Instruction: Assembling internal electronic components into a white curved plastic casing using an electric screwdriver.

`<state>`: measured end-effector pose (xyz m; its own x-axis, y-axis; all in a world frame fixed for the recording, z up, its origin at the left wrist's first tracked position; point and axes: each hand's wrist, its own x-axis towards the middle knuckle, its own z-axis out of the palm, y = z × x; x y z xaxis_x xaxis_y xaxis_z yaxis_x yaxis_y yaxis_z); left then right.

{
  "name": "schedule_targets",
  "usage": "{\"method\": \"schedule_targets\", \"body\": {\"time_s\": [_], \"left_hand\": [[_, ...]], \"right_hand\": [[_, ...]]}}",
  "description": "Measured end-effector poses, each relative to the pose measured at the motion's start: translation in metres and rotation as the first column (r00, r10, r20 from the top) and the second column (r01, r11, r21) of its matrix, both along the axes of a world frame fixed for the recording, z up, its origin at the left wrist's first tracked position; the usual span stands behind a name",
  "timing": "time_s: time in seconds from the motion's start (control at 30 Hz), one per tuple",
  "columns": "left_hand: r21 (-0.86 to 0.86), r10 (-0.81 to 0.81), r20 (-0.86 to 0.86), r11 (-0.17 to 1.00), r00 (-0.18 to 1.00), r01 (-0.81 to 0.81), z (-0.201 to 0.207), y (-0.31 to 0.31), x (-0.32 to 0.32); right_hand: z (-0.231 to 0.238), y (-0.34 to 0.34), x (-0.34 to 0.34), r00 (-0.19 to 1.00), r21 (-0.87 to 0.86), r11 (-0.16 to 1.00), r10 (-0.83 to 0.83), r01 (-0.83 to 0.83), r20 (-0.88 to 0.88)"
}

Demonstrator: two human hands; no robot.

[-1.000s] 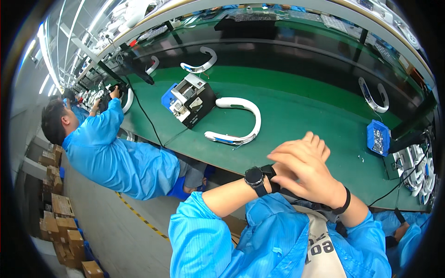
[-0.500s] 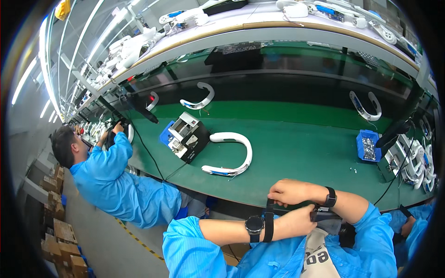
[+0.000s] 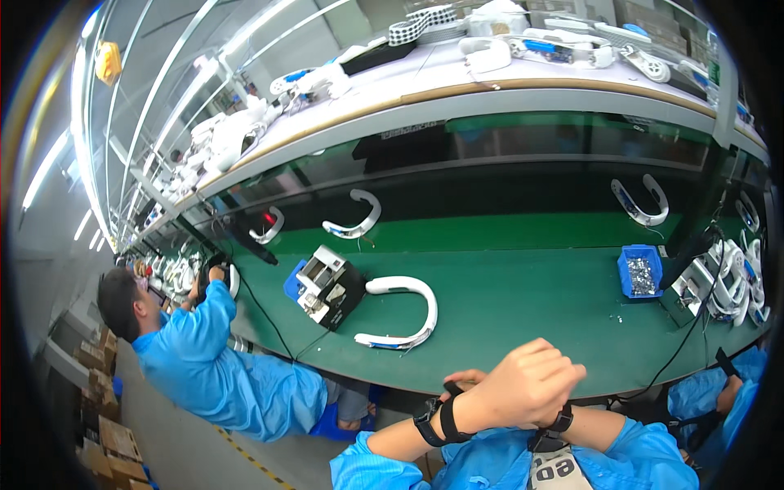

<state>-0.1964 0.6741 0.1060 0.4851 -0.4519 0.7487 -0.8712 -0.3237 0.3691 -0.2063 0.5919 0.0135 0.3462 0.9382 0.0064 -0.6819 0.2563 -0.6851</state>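
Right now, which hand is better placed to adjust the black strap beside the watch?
Right, I'd judge: the right hand has its fingers up by the black strap. That strap circles the left wrist, so the left hand probably can't reach it well.

Dark lettering [image 3: 555, 469] on beige shirt [image 3: 565, 483]

This is a factory workshop. A long green bench [image 3: 506, 302], parts-laden shelf [image 3: 572, 96] and blue-smocked co-worker [image 3: 216, 380] show it.
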Motion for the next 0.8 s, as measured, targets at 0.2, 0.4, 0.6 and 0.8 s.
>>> {"method": "schedule_targets", "body": {"time_s": [0.2, 0.4, 0.6, 0.8], "left_hand": [[-0.028, 0.073, -0.069, 0.997, 0.995, -0.075, 0.003, 0.000, 0.006], [-0.089, -0.025, -0.045, 0.996, 0.999, 0.021, 0.003, -0.006, 0.010], [0.022, 0.242, 0.062, 0.970, 0.968, -0.243, 0.008, 0.026, 0.016], [0.007, 0.247, 0.016, 0.969, 0.969, -0.247, 0.005, 0.025, 0.027]], "right_hand": [[-0.042, -0.067, 0.014, 0.983, -0.060, 0.988, -0.137, 0.145, 0.121], [-0.059, -0.058, 0.012, 0.958, -0.145, 0.963, -0.192, 0.226, 0.212], [-0.032, -0.032, 0.015, 0.959, -0.044, 0.999, -0.019, 0.007, -0.284], [-0.033, -0.021, 0.019, 0.962, -0.030, 0.998, 0.038, -0.048, -0.270]]}}
